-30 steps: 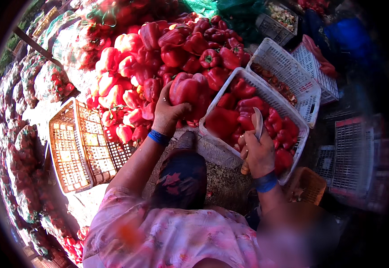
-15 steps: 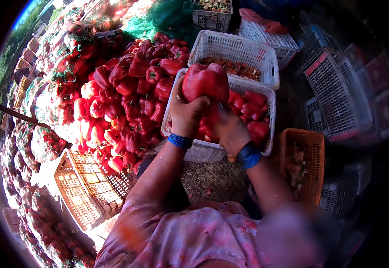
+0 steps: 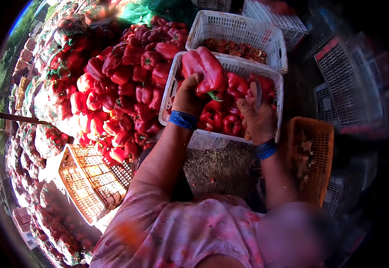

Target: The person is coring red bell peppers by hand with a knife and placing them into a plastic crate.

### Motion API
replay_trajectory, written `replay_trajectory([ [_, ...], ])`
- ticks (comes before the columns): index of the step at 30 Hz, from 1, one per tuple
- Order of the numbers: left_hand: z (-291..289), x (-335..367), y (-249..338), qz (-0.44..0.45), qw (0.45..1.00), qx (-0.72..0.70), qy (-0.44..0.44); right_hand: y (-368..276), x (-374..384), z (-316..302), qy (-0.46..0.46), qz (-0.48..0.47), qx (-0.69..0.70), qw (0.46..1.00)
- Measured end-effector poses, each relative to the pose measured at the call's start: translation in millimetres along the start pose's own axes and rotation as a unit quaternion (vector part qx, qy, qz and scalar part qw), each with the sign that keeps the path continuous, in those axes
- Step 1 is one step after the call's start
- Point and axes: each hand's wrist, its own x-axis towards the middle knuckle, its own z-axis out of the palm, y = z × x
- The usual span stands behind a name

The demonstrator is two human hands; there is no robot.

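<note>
A: Two hands up over the white crate (image 3: pixel 275 96) now. Start at the left, what have we got?

B: Far left, netted sacks of peppers (image 3: pixel 42 138), then an orange crate (image 3: pixel 91 178) lying empty, then the big heap of loose red peppers (image 3: pixel 123 85). That's all as it was a second ago, only the view has swung.

A: And the left hand (image 3: pixel 189 96)?

B: Clenched round a large red pepper (image 3: pixel 205 69), lifted above the crate's near-left corner, green stem pointing down toward the right hand. A second back that hand was picking it from the heap; half a second back both hands were closed in on it.

A: So the right hand (image 3: pixel 258 116) has come away?

B: It has, just beside the pepper now, fist closed on a small knife (image 3: pixel 257 91), blade standing up. I can't tell whether the stem has been cut.

A: Your read?

B: Looks like trimming work, pepper by pepper, with the white crate already holding a good layer. Behind it, a second white crate (image 3: pixel 239 27) with brownish bits; at right, an orange basket (image 3: pixel 313 156) of scraps.
</note>
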Motion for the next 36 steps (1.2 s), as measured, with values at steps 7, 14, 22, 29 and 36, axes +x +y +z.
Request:
replay_trajectory([
  [7,17,-19,-23,-0.143,0.981,0.129,0.019,-8,13,-15,-0.111,0.105,0.036,0.988],
  [14,0,-14,-28,-0.199,0.979,0.036,-0.002,-9,12,-30,-0.131,0.19,0.169,0.958],
  [22,-1,-5,-25,-0.213,0.958,-0.149,-0.125,85,10,-25,-0.094,0.122,0.232,0.961],
  [29,1,-6,-27,-0.018,0.998,0.047,-0.036,25,18,-32,0.056,-0.042,-0.021,0.997],
  [36,-3,-10,-68,-0.158,0.985,0.057,0.045,1,-4,-7,-0.086,-0.129,-0.273,0.949],
])
